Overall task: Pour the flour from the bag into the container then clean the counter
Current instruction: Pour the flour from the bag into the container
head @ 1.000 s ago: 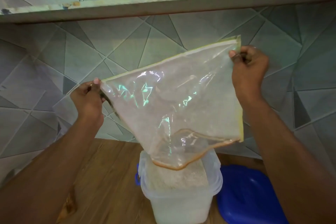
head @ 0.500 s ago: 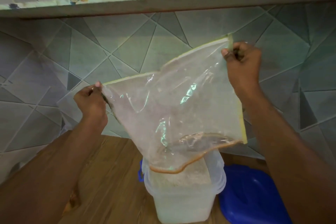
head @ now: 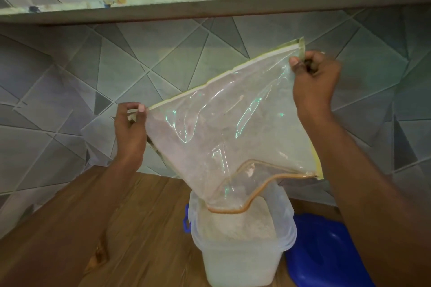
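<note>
A clear plastic bag (head: 224,133) hangs upside down, its open brown-rimmed mouth dipping into a translucent square container (head: 242,261) that holds a heap of flour (head: 242,223). My left hand (head: 130,130) pinches the bag's lower left corner. Higher up, my right hand (head: 312,81) pinches the other bottom corner. The bag looks nearly empty, with only a dusting and a few clumps of flour on its walls. The container stands on a wooden counter (head: 130,228).
A blue lid (head: 326,251) lies on the counter right of the container, partly under my right arm. A blue handle clip (head: 186,223) shows at the container's left side. Tiled wall stands close behind, and a shelf edge (head: 210,0) runs overhead.
The bag has been stretched a little flatter between my hands, and its mouth has shifted slightly over the container. Both hands keep the same grip.
</note>
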A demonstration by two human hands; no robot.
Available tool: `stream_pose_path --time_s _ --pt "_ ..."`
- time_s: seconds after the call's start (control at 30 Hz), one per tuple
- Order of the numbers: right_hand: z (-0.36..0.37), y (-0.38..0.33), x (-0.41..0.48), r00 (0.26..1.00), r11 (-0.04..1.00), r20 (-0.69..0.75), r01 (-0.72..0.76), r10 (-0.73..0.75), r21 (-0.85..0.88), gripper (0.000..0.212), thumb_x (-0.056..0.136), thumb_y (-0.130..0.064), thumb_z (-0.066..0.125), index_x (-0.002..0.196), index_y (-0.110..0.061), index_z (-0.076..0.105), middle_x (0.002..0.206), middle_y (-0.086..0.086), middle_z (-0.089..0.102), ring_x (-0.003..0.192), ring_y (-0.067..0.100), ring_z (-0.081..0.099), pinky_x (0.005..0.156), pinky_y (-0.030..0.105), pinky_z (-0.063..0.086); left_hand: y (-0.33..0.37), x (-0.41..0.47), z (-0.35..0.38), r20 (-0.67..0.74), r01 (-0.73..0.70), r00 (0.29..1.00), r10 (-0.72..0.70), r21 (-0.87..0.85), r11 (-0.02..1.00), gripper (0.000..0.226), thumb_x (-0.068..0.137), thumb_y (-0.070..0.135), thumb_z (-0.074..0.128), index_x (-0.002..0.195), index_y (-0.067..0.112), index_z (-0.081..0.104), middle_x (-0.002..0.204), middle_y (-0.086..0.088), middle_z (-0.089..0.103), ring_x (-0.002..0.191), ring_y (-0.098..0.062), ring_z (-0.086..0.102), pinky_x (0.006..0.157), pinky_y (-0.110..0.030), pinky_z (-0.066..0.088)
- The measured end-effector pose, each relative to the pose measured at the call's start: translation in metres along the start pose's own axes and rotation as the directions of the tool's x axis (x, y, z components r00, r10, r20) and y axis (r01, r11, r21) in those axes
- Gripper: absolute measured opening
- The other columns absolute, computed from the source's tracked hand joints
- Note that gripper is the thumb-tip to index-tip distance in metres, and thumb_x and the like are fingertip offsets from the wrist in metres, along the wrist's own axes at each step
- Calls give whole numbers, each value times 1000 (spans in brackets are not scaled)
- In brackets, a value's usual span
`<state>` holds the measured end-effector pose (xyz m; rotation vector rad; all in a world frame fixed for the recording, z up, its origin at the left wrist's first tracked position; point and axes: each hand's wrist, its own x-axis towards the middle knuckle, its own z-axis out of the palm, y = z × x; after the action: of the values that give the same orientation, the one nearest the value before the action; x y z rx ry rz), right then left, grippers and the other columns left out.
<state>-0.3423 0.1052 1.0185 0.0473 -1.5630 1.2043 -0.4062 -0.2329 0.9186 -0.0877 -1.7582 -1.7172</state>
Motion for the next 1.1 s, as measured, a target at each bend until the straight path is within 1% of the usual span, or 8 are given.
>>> stream_pose_path --time_s 0.1,0.17,0.23,0.43,0.53,0.63,0.8,1.1 --pt "4 -1 -1 1000 1000 3 -27 27 11 30 89 -15 70 67 -31 57 61 -16 50 55 -4 44 58 18 40 -4 -5 -4 73 -71 995 61 139 988 37 101 54 54 118 23 64 126 -11 57 109 -20 60 89 -29 57" --pt "7 -1 -1 999 999 6 -40 40 28 31 89 -15 70 66 -31 57 61 -16 49 56 -3 44 58 20 40 -1 -12 -4 56 -103 994 94 191 976 36 104 46 54 124 18 65 134 -13 45 118 -17 51 95 -8 44" --pt "8 -3 -2 999 998 -6 -44 45 41 29 88 -15 70 67 -31 59 63 -13 53 60 1 48 60 22 43 4 -19 -3 25 -151 988 149 224 963 36 105 37 56 125 8 65 139 -18 38 120 -15 45 86 9 33" --pt "12 -6 0 996 997 -50 -68 70 26 27 87 -15 73 67 -29 61 66 -10 60 63 3 55 63 23 48 1 -24 -4 14 -199 980 200 217 956 35 103 32 61 120 2 66 134 -20 43 115 -17 49 85 10 34" --pt "10 -8 -1 998 998 -50 -43 41 -40 23 88 -17 73 70 -28 62 66 -12 59 62 1 54 64 25 49 -4 -18 -9 -5 -215 975 221 215 953 33 100 34 64 112 3 68 123 -7 45 109 -13 52 87 2 40" --pt "10 -14 -6 999 989 15 53 -52 -136 11 90 -20 72 81 -23 66 70 -12 60 63 -3 55 64 18 49 -8 -10 -13 40 -236 971 234 269 934 25 99 26 67 95 2 67 111 -13 56 89 4 55 83 -7 45" --pt "10 -25 0 991 981 28 136 -133 -142 5 87 -22 70 84 -19 72 66 -14 59 59 -3 54 61 18 46 -13 1 -18 -12 -167 985 173 195 966 25 96 39 65 91 14 65 100 -21 68 93 -35 67 80 -49 56" --pt "17 -25 0 988 980 122 109 -90 -164 15 86 -24 72 74 -16 65 56 -14 49 53 1 44 57 20 38 -12 5 -22 -45 -84 995 94 186 979 27 98 34 67 95 7 70 96 -14 69 88 -22 63 81 -45 56"
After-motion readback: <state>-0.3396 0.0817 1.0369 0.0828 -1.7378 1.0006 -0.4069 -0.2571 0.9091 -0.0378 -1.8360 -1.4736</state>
